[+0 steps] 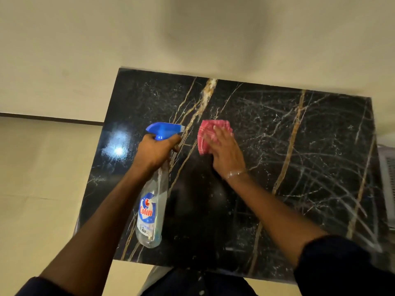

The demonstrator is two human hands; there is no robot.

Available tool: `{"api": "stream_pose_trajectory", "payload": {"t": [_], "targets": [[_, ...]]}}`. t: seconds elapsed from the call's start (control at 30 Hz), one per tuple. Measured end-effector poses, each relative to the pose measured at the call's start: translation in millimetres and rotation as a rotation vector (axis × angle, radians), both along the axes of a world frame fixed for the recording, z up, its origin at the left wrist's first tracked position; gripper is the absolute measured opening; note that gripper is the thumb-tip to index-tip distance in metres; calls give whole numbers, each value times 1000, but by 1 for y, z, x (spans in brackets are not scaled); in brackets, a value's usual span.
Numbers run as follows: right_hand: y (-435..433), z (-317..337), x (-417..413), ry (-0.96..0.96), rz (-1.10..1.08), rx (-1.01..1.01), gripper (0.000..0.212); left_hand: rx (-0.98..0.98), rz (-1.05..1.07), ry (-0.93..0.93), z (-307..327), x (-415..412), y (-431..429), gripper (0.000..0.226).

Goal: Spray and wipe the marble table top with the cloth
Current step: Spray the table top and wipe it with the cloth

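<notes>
A black marble table top [288, 146] with gold and white veins fills the middle of the view. My left hand [156, 150] grips the neck of a clear spray bottle [152, 210] with a blue trigger head, held above the table's left part, nozzle pointing right. My right hand [226, 150] lies flat, fingers spread, pressing a folded red-and-white cloth [205, 135] onto the marble near its centre. Curved wet streaks show on the right half of the top.
Beige floor tiles [42, 189] surround the table on the left and front. A cream wall [192, 28] stands right behind the far edge. A pale grey object [388, 178] sits past the table's right edge.
</notes>
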State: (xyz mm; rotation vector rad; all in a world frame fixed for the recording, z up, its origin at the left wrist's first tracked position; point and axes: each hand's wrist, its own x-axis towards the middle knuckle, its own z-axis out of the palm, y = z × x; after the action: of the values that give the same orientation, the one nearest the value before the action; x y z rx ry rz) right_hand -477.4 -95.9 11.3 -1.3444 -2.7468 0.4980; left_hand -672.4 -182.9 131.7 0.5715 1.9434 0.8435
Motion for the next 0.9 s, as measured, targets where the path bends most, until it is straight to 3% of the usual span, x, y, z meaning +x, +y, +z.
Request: {"api": "stream_pose_trajectory", "payload": {"t": [0.1,0.2,0.3,0.43,0.67,0.77,0.9], "targets": [[-69,-4,40,-2,75,-15,74,6,-4,-16,-1,-3,6,32],[-102,-8,62,-12,107,-7,67,2,-7,-26,-3,-7,11,33],[-80,-12,55,17,112,-23,67,8,-2,-38,-5,-9,14,31],[-3,-12,9,69,-55,-11,65,5,-11,-51,-7,-13,12,32],[135,-9,-62,-9,-119,-23,59,-34,-4,-34,-11,-22,10,42],[126,-6,-56,-8,-102,-13,59,-57,5,-32,-9,-24,13,57],[49,2,-3,63,-110,-23,60,-52,-17,-29,-10,-18,23,39]]}}
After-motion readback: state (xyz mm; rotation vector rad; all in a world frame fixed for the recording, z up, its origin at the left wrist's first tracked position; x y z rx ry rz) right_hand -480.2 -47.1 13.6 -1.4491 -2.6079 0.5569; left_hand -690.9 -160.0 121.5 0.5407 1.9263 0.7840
